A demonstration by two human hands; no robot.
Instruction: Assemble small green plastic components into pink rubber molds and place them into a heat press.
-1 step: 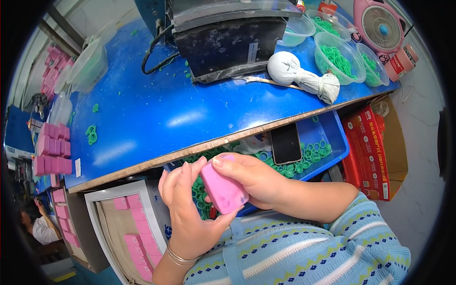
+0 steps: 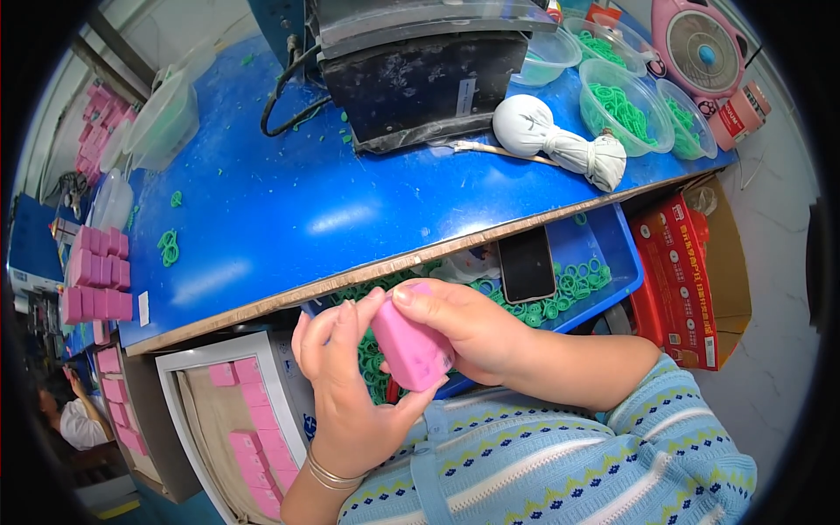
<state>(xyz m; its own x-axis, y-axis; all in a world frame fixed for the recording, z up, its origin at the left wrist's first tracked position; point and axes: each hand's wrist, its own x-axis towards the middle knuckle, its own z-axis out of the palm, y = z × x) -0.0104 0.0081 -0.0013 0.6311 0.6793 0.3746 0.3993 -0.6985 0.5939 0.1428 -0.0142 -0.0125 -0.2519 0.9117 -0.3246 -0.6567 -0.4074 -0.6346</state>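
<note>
Between my two hands is a pink block [image 2: 409,348] with rounded edges and a small dark mark near its lower right corner. My left hand [image 2: 343,372] grips it from the left, thumb at the bottom end and fingertips at the top. From the right, my right hand [image 2: 459,325] has its thumb pressed on the upper face; its other fingers are mostly hidden behind. Below the block and hands sits a blue tray [image 2: 619,284] of green ring-shaped pieces [image 2: 582,278]. A dark phone [image 2: 527,267] lies in the tray.
A black machine [image 2: 420,96] stands on the blue table [image 2: 350,197], beside a white cloth pouch [image 2: 560,140]. Clear bowls [image 2: 661,122] hold green pieces. Pink blocks [image 2: 96,271] are stacked at left; more lie in a white-framed box [image 2: 166,376]. A red carton [image 2: 678,280] stands right.
The pink block has tilted slightly in my hands, and its dark mark shows less. Both hands stay nearly in place, still holding it.
</note>
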